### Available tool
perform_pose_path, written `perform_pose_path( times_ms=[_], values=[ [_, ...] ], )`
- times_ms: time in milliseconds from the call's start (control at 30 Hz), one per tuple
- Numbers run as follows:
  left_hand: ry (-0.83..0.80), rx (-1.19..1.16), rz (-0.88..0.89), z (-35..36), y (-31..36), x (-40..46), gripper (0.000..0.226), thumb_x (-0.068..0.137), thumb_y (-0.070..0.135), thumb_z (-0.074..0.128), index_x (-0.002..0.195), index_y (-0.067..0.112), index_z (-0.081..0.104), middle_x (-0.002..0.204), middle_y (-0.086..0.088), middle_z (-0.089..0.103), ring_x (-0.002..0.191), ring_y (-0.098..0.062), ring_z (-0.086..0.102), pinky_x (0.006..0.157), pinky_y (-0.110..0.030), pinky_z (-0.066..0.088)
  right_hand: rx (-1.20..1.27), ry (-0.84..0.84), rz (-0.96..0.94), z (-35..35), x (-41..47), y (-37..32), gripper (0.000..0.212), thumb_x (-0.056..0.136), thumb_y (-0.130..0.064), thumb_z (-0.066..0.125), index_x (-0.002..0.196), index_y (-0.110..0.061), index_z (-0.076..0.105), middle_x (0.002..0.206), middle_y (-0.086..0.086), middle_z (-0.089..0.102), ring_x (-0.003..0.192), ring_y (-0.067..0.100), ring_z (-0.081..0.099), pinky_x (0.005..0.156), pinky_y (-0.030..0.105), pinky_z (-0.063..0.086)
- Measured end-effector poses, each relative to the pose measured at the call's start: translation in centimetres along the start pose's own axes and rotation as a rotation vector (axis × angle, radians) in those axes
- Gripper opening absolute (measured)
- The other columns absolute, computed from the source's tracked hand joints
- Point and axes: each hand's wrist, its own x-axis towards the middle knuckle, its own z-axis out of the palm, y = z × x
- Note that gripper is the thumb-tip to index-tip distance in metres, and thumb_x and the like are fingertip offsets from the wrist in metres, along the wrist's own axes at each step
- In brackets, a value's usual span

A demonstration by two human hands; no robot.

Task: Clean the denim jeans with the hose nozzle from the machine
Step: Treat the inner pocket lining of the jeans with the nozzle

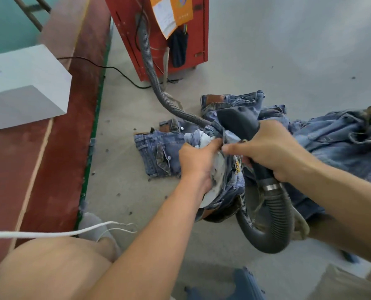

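1. The jeans (158, 152) are faded blue denim cloth, rough, with a white pocket lining (204, 140) of thin cloth.
2. The hose (275, 215) is grey ribbed plastic, matt, with a shiny metal ring (272, 187).
3. The nozzle (237, 122) is dark matt plastic.
4. The machine (193, 40) is red painted metal.
5. The floor (288, 61) is grey, dusty concrete.

Both bare forearms reach forward, left hand (196, 161) gripping with curled fingers, right hand (273, 150) clenched, forefinger extended leftward.
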Motion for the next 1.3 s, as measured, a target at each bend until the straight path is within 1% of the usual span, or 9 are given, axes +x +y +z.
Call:
perform_pose_path(
  times_ms=[167, 367, 500, 633, 767, 900, 967, 1100, 1300],
  values=[
    [-0.05, -0.038, -0.082, 0.2, 0.4, -0.5, 0.017, 0.079, 0.005, 0.081, 0.092, -0.002, 0.073, 0.082, -0.018, 0.076, 0.072, -0.031, 0.075, 0.058, -0.035, 0.06, -0.064, 0.07, -0.045, 0.4, 1.4, 0.0, 0.033, 0.07, -0.02, 0.093, 0.085, -0.004, 0.068, 0.058, 0.008, 0.07, 0.042, 0.014, 0.059, 0.049, 0.032, 0.054],
    [-0.224, -0.079, -0.223, -1.5, 1.2, 0.3, 0.008, 0.087, 0.003, 0.071, 0.092, -0.002, 0.068, 0.074, -0.019, 0.07, 0.062, -0.029, 0.07, 0.063, -0.04, 0.06, 0.285, -0.197, 0.194, -1.2, 3.2, 0.7, 0.023, 0.075, -0.004, 0.09, 0.08, -0.002, 0.069, 0.053, 0.011, 0.061, 0.039, 0.018, 0.053, 0.044, 0.028, 0.05],
    [-0.336, -0.099, -0.229, -2.1, 1.2, 0.5, 0.021, 0.088, 0.006, 0.076, 0.104, -0.007, 0.073, 0.105, -0.029, 0.074, 0.096, -0.042, 0.073, 0.089, -0.059, 0.059, 0.392, -0.375, 0.225, -1.3, 4.0, 1.5, 0.016, 0.08, -0.002, 0.085, 0.074, -0.008, 0.072, 0.057, 0.008, 0.058, 0.044, 0.015, 0.052, 0.046, 0.028, 0.051],
    [-0.351, 0.011, -0.128, -1.9, 0.6, 0.5, 0.013, 0.079, -0.001, 0.083, 0.092, 0.0, 0.08, 0.097, -0.025, 0.077, 0.088, -0.037, 0.077, 0.073, -0.046, 0.063, 0.318, -0.406, 0.215, -1.4, 3.7, 1.4, 0.021, 0.083, -0.006, 0.085, 0.094, -0.003, 0.066, 0.061, 0.007, 0.065, 0.047, 0.014, 0.056, 0.049, 0.029, 0.054],
    [-0.118, -0.019, -0.092, -1.7, 0.5, 1.4, 0.037, 0.075, 0.0, 0.088, 0.106, -0.008, 0.071, 0.091, -0.023, 0.077, 0.083, -0.037, 0.077, 0.08, -0.057, 0.063, 0.144, -0.282, 0.031, -2.8, 2.6, 0.7, 0.026, 0.094, -0.033, 0.077, 0.107, -0.014, 0.065, 0.083, 0.005, 0.08, 0.054, 0.016, 0.061, 0.055, 0.032, 0.058],
    [-0.066, -0.098, -0.079, -1.6, 1.2, 1.5, 0.079, 0.065, 0.011, 0.095, 0.131, -0.01, 0.058, 0.111, -0.025, 0.073, 0.101, -0.041, 0.073, 0.093, -0.061, 0.057, -0.058, -0.223, -0.092, -7.0, 1.0, -0.2, 0.018, 0.095, -0.044, 0.072, 0.088, -0.028, 0.071, 0.068, -0.004, 0.073, 0.05, 0.018, 0.064, 0.046, 0.026, 0.052],
    [-0.067, -0.108, -0.052, -1.5, 1.2, 1.8, 0.069, 0.067, 0.008, 0.094, 0.125, -0.009, 0.061, 0.108, -0.024, 0.074, 0.101, -0.041, 0.073, 0.093, -0.061, 0.057, -0.118, -0.296, -0.061, -8.3, 0.2, -0.5, 0.015, 0.091, -0.047, 0.075, 0.084, -0.034, 0.073, 0.068, 0.0, 0.072, 0.05, 0.021, 0.064, 0.048, 0.028, 0.053],
    [-0.12, -0.084, -0.005, -1.3, 0.9, 2.0, 0.037, 0.074, 0.0, 0.089, 0.105, -0.002, 0.069, 0.094, -0.02, 0.078, 0.089, -0.035, 0.076, 0.089, -0.058, 0.06, -0.138, -0.37, 0.024, -8.1, 0.5, -0.3, 0.034, 0.091, -0.045, 0.077, 0.088, -0.012, 0.067, 0.069, 0.007, 0.07, 0.054, 0.024, 0.063, 0.051, 0.033, 0.055],
    [-0.228, -0.113, -0.023, -1.8, 1.0, 1.6, 0.032, 0.08, -0.009, 0.08, 0.11, -0.009, 0.069, 0.086, -0.015, 0.078, 0.074, -0.028, 0.077, 0.068, -0.039, 0.062, 0.059, -0.363, 0.087, -6.7, 2.5, -0.6, 0.036, 0.095, -0.035, 0.075, 0.104, -0.004, 0.06, 0.068, 0.007, 0.062, 0.049, 0.018, 0.056, 0.046, 0.029, 0.052]
  ],
)
